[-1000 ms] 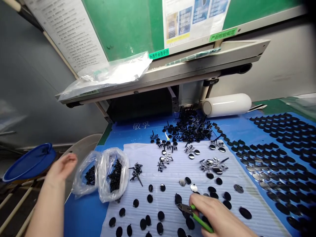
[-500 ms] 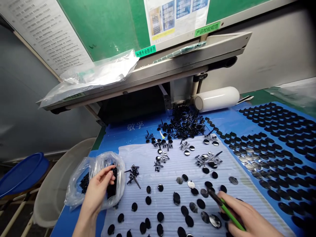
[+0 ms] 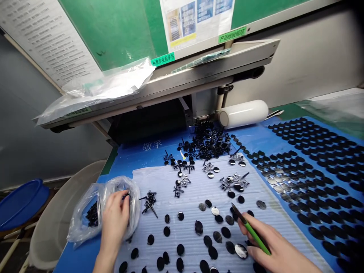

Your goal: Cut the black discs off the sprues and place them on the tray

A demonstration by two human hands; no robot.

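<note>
A: So what's the left hand [image 3: 116, 216] up to?

B: It's down in the mouth of the right-hand clear bag [image 3: 135, 212], near left side of the bench. Fingers are bent, with something dark at the tips. Can't tell if they're pinching it or just touching; the back of the hand covers most of it.

A: And the right hand [image 3: 263, 237]?

B: Clamped around the green-handled cutters [image 3: 254, 233], near right. They're seen nearly edge-on, so no telling whether the blades are apart or together. Tip points far-left, right by some loose black discs [image 3: 180, 249].

A: Where are those discs lying?

B: Scattered over the pale ribbed sheet [image 3: 150, 223], mostly its near half. A few black sprues [image 3: 149, 203] sit farther back on it, some with discs beside them. The big tangled pile [image 3: 209, 142] is at the far edge, just left of a white cylinder [image 3: 247, 113].

A: Anything off to the sides?

B: Rows of black discs [image 3: 327, 178] on the blue mat [image 3: 125, 157] to the right. On the left, another clear bag [image 3: 75, 225] with black bits inside, touching the first, plus a greyish tub [image 3: 42, 235] beyond the bench edge.
</note>
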